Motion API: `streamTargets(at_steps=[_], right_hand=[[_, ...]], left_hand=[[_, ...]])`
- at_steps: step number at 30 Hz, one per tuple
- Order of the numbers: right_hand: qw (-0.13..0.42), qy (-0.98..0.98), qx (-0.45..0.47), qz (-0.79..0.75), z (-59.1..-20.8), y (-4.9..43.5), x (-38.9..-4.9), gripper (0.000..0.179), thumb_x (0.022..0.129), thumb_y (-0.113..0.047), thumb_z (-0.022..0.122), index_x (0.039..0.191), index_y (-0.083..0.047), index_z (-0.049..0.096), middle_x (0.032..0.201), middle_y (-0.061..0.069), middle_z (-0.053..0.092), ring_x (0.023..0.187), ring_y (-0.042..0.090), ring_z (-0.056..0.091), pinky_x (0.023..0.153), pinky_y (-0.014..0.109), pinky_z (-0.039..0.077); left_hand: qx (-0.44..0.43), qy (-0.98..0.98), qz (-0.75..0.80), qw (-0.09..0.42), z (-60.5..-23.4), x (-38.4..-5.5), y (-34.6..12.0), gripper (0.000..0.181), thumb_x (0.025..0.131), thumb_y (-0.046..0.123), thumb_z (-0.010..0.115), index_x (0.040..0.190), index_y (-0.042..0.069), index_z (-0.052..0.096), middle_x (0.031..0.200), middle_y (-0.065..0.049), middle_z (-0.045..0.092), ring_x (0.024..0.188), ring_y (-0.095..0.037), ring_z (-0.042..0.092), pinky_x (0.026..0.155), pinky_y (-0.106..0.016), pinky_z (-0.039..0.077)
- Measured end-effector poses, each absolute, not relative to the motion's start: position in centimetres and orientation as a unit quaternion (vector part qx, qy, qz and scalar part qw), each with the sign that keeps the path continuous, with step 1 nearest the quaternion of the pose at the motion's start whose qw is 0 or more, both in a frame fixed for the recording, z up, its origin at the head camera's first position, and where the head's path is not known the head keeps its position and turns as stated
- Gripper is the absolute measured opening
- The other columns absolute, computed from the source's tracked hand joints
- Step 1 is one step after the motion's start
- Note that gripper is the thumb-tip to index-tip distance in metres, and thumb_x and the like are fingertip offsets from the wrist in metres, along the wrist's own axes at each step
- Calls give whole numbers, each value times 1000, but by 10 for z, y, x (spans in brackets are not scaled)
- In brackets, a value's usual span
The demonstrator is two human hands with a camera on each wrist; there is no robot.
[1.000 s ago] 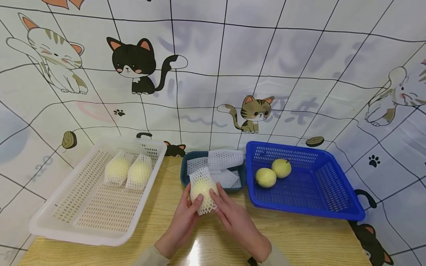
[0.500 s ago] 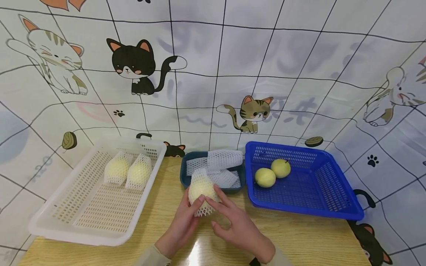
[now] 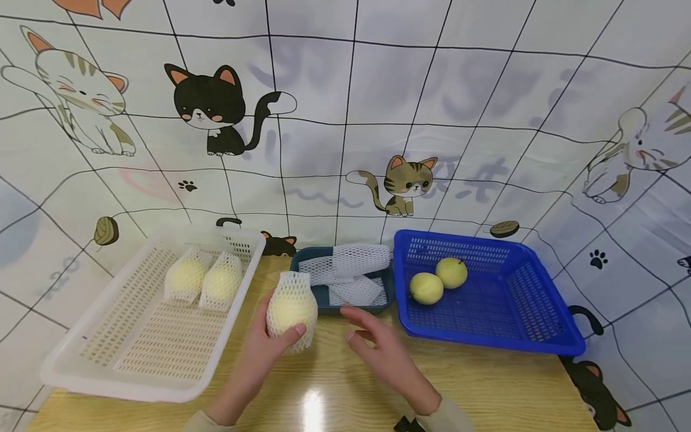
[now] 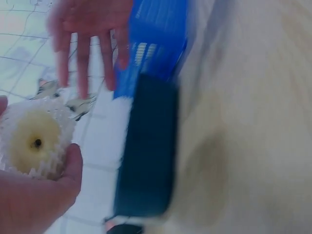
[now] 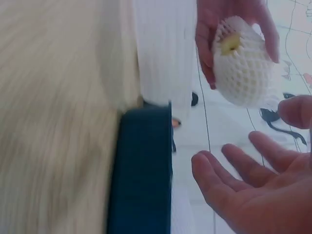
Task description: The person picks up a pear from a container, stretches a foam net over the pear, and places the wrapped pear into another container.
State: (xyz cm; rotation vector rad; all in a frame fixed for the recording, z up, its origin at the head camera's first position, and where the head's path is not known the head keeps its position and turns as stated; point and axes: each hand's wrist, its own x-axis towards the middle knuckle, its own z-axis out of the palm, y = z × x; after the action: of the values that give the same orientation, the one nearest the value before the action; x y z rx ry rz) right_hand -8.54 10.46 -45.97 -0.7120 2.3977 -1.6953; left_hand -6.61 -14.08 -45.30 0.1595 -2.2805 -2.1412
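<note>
A pale yellow pear (image 4: 36,139) in a white foam net sleeve (image 3: 293,306) is gripped by my left hand (image 3: 267,342), thumb across its near side. In the left wrist view the pear's dark-centred end shows through the sleeve's opening. My right hand (image 3: 385,351) is apart from the pear, fingers spread and loosely bent, holding nothing. Just beyond it stands a small dark teal basket (image 3: 329,309) with several loose foam net sleeves (image 3: 360,259). In the right wrist view the sleeved pear hangs past my right fingertips (image 5: 201,163).
To the left, a white slotted basket (image 3: 162,354) holds two sleeved pears (image 3: 221,281). A blue basket (image 3: 502,312) on the right contains two bare pears (image 3: 426,289). All stand on a wooden table (image 3: 345,390) before a cat-patterned backdrop (image 3: 313,78).
My right hand has let go of the sleeved pear and drawn away to the right. My left hand has carried the pear leftward, toward the white basket.
</note>
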Motion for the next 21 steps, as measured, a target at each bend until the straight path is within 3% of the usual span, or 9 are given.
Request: streamTargets(at_steps=[7, 17, 21], right_hand=[[170, 773, -216, -572, -459, 56, -89, 34, 108, -22, 57, 139, -11, 61, 139, 10, 63, 123, 30, 63, 97, 33, 53], [201, 764, -234, -567, -479, -23, -92, 35, 106, -32, 58, 127, -6, 69, 116, -4, 73, 93, 2, 67, 78, 22, 55], [210, 759, -235, -570, -483, -50, -90, 34, 105, -31, 60, 123, -4, 71, 105, -7, 74, 86, -2, 65, 74, 19, 53]], left_hand=[[36, -795, -606, -6, -424, -62, -188, 91, 92, 26, 79, 163, 23, 21, 149, -18, 41, 119, -35, 54, 90, -39, 50], [29, -857, -514, 10, -392, -58, -250, 96, 95, 33, 76, 166, 20, 13, 148, -25, 39, 114, -39, 55, 77, -37, 52], [19, -870, -491, 25, -389, -63, -279, 98, 96, 29, 75, 166, 15, 8, 146, -29, 37, 112, -40, 53, 74, -34, 52]])
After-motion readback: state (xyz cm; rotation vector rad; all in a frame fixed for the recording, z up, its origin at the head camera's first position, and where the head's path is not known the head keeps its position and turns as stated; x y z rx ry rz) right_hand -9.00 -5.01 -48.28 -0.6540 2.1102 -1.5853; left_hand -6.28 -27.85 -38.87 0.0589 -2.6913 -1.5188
